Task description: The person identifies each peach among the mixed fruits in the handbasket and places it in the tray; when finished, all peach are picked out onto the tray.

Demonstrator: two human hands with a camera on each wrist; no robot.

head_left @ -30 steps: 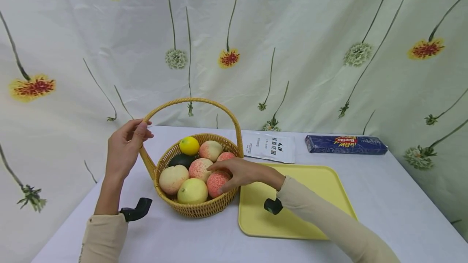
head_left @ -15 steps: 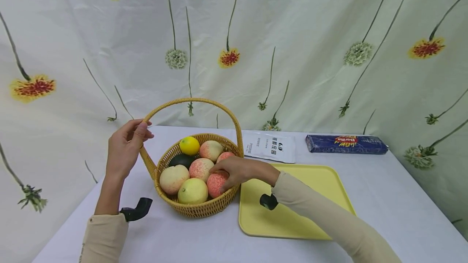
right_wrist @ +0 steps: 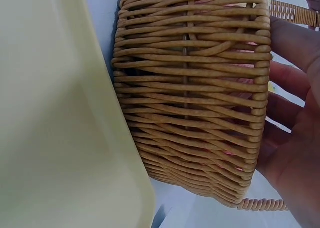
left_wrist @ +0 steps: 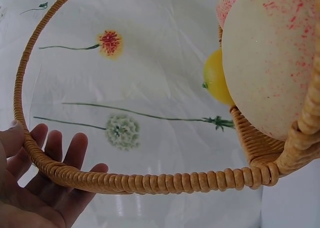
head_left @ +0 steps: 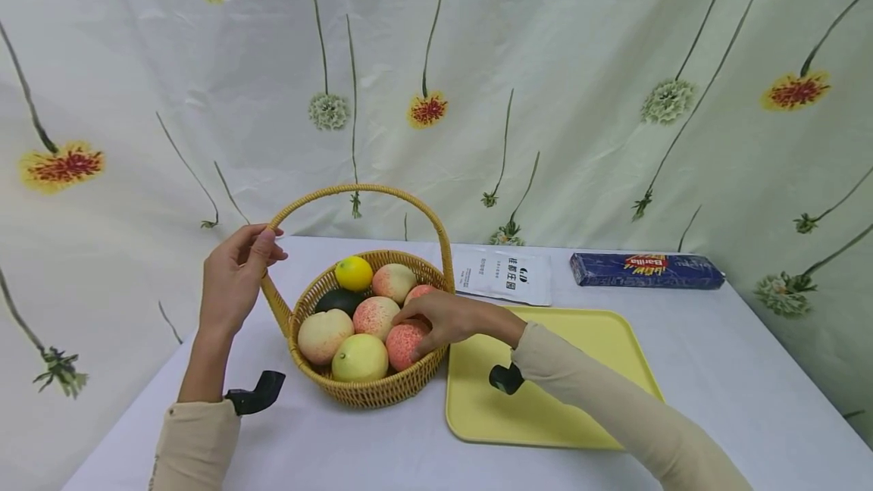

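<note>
A woven basket (head_left: 371, 394) with a tall arched handle (head_left: 356, 187) holds several fruits. My left hand (head_left: 234, 276) holds the left side of the handle between thumb and fingers; in the left wrist view the fingers (left_wrist: 52, 148) lie behind the wrapped cane. Over the basket's right rim reaches my right hand (head_left: 452, 318), its thumb and fingers curled round a red peach (head_left: 404, 342) that still sits among the fruit. Beside that peach are a yellow-green round fruit (head_left: 360, 358) and a speckled peach (head_left: 375, 316). In the right wrist view the basket wall (right_wrist: 195, 87) hides most of the held peach.
A yellow tray (head_left: 539, 415) lies right of the basket, under my right forearm. Behind it are a white packet (head_left: 508, 276) and a dark blue Barilla box (head_left: 644, 271). A lemon (head_left: 353, 273) and a dark green fruit (head_left: 339, 300) sit at the basket's left back.
The fingers of my right hand have drawn in closer round the red peach, and the wrist has shifted slightly. My left hand and the basket have stayed in place.
</note>
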